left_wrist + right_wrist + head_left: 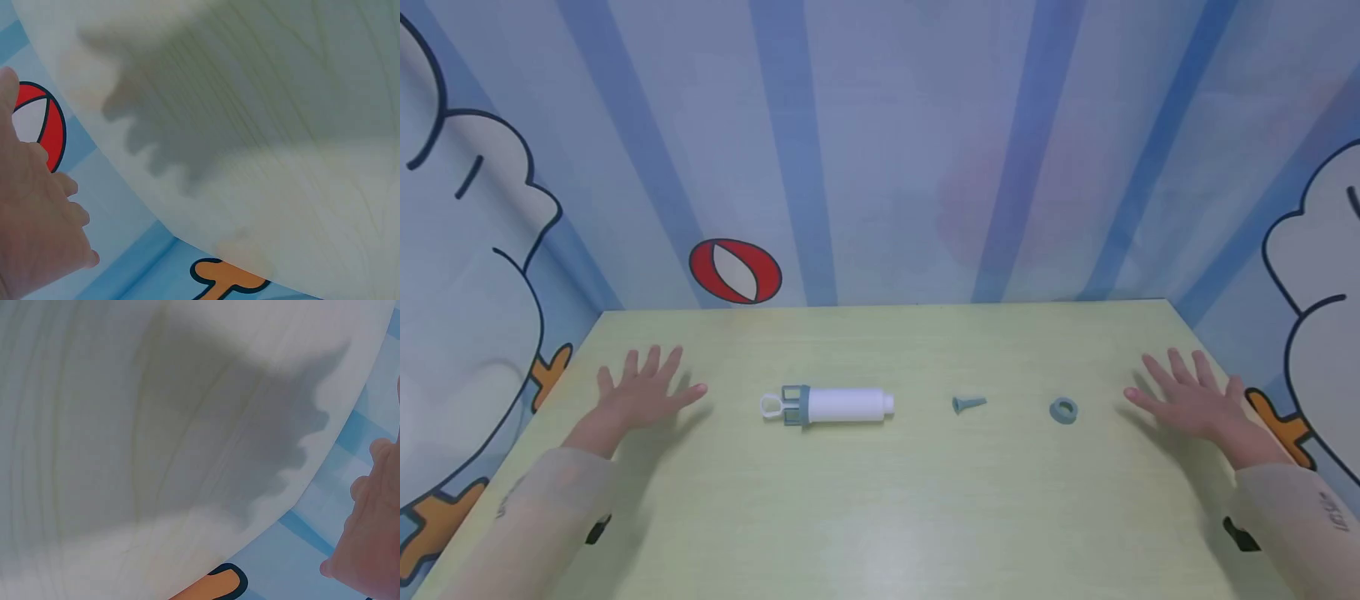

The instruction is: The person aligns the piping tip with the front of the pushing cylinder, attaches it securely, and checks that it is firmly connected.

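Observation:
My left hand [642,398], fingers spread and holding nothing, hovers over the left side of the pale table [865,500]. Nearest to it lies a white syringe-like tube [846,405] with a grey-blue collar and a ring-ended plunger pointing left. A small grey-blue cone-shaped nozzle [970,404] lies right of the tube, then a grey-blue ring [1063,410]. Over the right side, my right hand [1195,406] is spread as well, apart from the ring. Each wrist view catches only part of its hand: the left hand [44,219] and the right hand [372,531], above shadowed tabletop.
Behind the table stands a blue striped backdrop [895,150] with a red and white oval [735,271] printed on it. White cartoon shapes with orange feet flank both sides. The table's far edge runs just beyond the fingertips.

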